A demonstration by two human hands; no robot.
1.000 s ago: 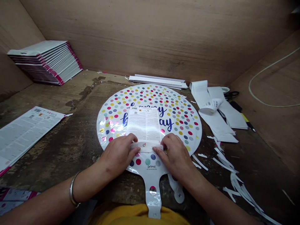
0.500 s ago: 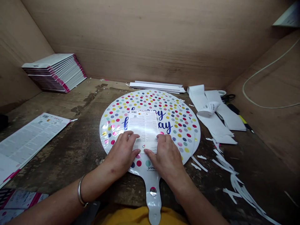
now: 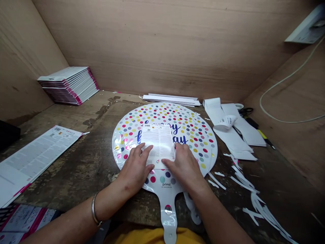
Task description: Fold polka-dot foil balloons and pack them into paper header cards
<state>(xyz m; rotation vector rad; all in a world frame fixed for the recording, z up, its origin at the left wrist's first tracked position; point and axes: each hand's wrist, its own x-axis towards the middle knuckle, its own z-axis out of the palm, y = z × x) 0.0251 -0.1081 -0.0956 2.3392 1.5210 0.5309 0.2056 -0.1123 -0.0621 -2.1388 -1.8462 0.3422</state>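
Flat on the bench lies a deflated foil balloon (image 3: 177,117) with coloured dots, blue lettering partly covered, and a tail towards me. A second balloon's tail (image 3: 192,208) shows beneath it. On top rests a white printed card (image 3: 157,144) with a barcode and small text. My left hand (image 3: 138,162) touches the card's lower left, fingers spread and thumb at its bottom edge. My right hand (image 3: 184,162) lies at the lower right, its thumb on the card and its fingers bent along the right side, thumb and forefinger apart.
Printed white-and-pink packets stand in a stack (image 3: 68,84) at the back left. More packets (image 3: 35,156) lie at left. White strips (image 3: 172,99) sit behind the balloon. At right are label paper (image 3: 231,132), scissors (image 3: 245,111), a yellow-black cutter (image 3: 262,134) and paper scraps (image 3: 261,203).
The view has shifted slightly. My left fingers have spread, and my right thumb has moved a little right along the card's bottom edge. The second tail now shows.
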